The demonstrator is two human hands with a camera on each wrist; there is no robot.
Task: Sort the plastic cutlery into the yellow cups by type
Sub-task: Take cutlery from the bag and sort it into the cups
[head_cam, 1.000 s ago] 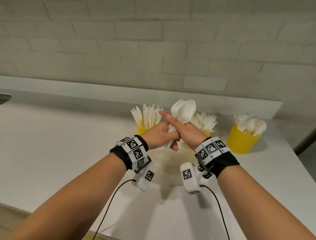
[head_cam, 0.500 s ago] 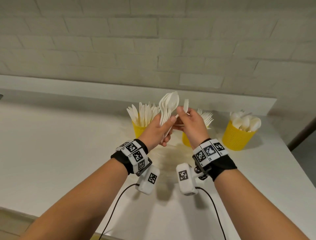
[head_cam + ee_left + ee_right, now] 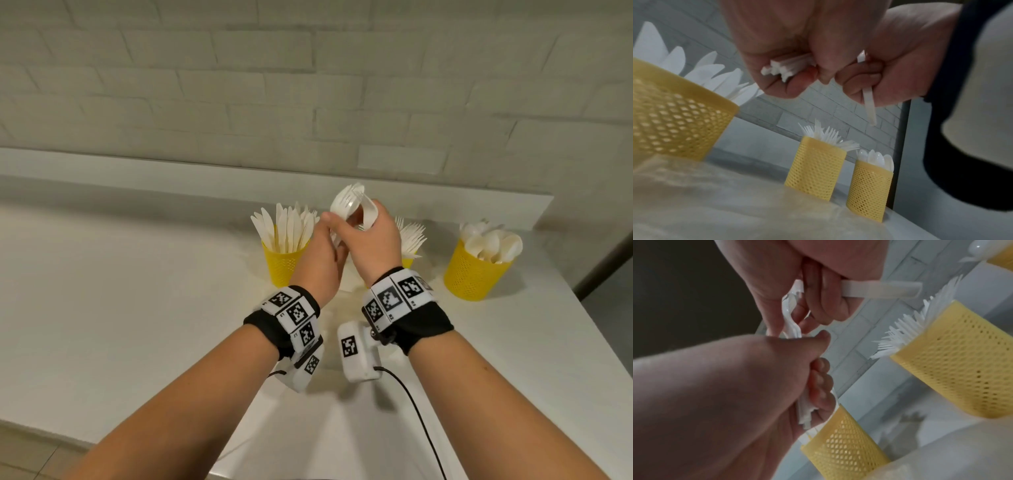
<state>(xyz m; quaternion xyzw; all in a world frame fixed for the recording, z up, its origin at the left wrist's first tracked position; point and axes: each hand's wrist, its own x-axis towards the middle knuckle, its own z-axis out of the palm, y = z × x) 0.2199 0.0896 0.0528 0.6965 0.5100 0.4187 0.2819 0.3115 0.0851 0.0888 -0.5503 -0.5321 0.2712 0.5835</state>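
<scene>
Cutlery bundle (image 3: pixel 346 205) sat mid-frame above yellow cups (image 3: pixel 474 270), left hand (image 3: pixel 320 260) clenched round handles; right hand (image 3: pixel 371 240) gripped single spoon (image 3: pixel 370 214), likely separating it for spoon cup, frame right.

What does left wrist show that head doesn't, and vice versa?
Left wrist only: the handle ends of the cutlery bundle gripped in the left hand, and one single handle poking down out of the right hand.
Head only: the heads of the bundle above both hands, the wrist bands, and the whole counter.
Both: three yellow cups, knives, forks, spoons.
</scene>
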